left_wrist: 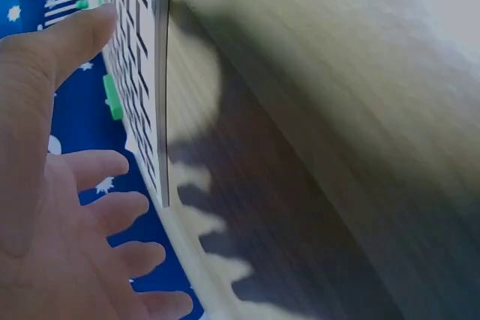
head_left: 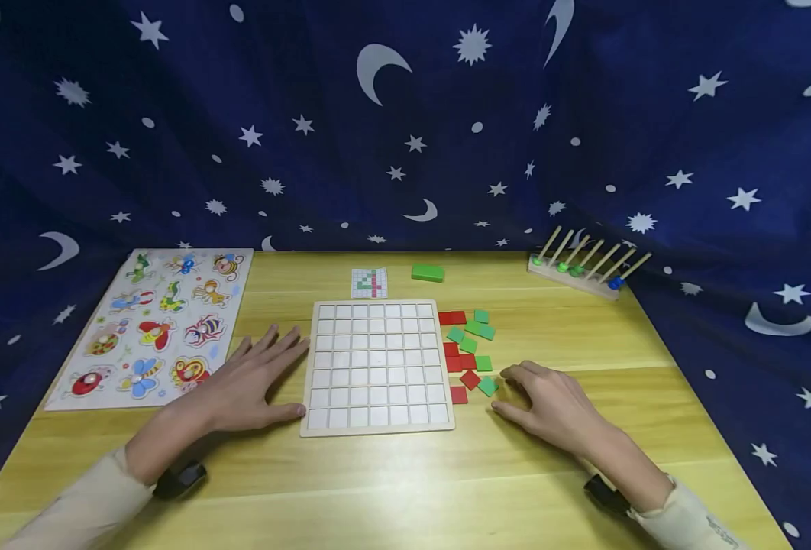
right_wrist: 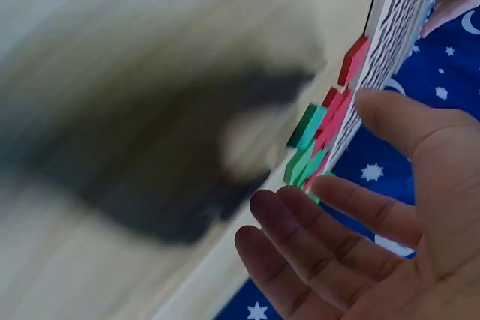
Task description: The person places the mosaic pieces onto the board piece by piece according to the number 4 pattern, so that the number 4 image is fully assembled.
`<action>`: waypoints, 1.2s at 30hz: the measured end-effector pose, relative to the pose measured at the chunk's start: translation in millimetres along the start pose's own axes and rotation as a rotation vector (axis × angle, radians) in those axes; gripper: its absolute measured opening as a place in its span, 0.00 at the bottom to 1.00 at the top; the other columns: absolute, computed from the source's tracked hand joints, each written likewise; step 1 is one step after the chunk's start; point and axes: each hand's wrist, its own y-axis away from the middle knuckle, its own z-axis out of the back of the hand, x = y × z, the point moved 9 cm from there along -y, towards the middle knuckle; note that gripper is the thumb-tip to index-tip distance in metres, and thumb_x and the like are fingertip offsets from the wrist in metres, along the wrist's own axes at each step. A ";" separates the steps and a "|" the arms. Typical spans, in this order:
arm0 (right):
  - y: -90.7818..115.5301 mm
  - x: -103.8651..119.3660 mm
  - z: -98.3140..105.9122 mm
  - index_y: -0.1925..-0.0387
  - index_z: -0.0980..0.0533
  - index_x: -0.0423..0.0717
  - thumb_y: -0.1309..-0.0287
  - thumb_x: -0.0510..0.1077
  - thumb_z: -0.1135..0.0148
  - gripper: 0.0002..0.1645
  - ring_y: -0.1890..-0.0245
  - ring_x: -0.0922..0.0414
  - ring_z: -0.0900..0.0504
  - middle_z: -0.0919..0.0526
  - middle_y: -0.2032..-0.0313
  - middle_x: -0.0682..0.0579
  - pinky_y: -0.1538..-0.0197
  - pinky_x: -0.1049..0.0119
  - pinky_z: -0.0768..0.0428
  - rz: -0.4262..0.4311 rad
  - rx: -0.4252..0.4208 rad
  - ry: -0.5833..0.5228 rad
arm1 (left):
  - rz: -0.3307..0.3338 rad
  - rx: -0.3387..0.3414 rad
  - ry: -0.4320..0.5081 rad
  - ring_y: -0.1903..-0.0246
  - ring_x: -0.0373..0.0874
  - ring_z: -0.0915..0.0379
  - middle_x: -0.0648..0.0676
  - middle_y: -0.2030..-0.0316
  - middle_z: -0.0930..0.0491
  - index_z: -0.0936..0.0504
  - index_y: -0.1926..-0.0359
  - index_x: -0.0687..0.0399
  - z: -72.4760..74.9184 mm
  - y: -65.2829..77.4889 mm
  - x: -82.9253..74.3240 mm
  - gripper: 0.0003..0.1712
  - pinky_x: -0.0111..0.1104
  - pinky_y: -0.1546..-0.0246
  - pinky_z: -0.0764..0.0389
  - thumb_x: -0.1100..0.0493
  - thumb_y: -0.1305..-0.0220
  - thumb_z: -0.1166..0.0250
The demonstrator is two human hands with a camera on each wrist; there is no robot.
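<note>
Spreading its fingers, the left hand (head_left: 253, 387) has a wide grip by the left edge of the white grid board (head_left: 378, 376); it's hard to tell if they touch. The right hand (head_left: 553, 401) bends softly, its grip narrower, beside red and green tiles (head_left: 470, 380) along the board's right edge. The tabletop (head_left: 378, 489) has room in front of the board.
</note>
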 end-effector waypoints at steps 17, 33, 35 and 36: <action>-14.3 13.0 -18.6 0.67 0.17 0.44 0.53 0.43 0.22 0.12 0.80 0.65 0.33 0.24 0.75 0.58 0.77 0.67 0.30 -0.024 -0.022 -0.003 | -0.027 0.030 0.167 0.25 0.65 0.61 0.56 0.23 0.49 0.37 0.25 0.54 -13.0 -19.5 3.1 0.53 0.69 0.35 0.54 0.37 0.46 0.27; -33.8 16.6 -0.3 0.65 0.18 0.47 0.59 0.36 0.28 0.14 0.79 0.64 0.29 0.22 0.71 0.57 0.78 0.71 0.31 0.036 -0.059 -0.088 | 0.065 0.043 0.269 0.25 0.65 0.65 0.51 0.23 0.49 0.34 0.26 0.50 -13.5 -22.3 13.5 0.53 0.76 0.40 0.68 0.40 0.51 0.22; -40.5 19.5 0.1 0.64 0.17 0.47 0.58 0.36 0.28 0.14 0.79 0.64 0.28 0.21 0.70 0.56 0.78 0.71 0.30 0.053 -0.059 -0.106 | 0.069 0.053 0.280 0.25 0.65 0.65 0.50 0.23 0.49 0.34 0.26 0.50 -15.2 -22.8 14.2 0.54 0.76 0.40 0.68 0.40 0.51 0.22; -44.1 20.7 -0.2 0.64 0.17 0.47 0.57 0.37 0.28 0.14 0.79 0.63 0.27 0.20 0.69 0.56 0.78 0.71 0.30 0.058 -0.055 -0.113 | 0.069 0.055 0.286 0.25 0.65 0.65 0.50 0.23 0.49 0.34 0.26 0.50 -15.9 -23.3 14.2 0.53 0.76 0.40 0.67 0.40 0.51 0.22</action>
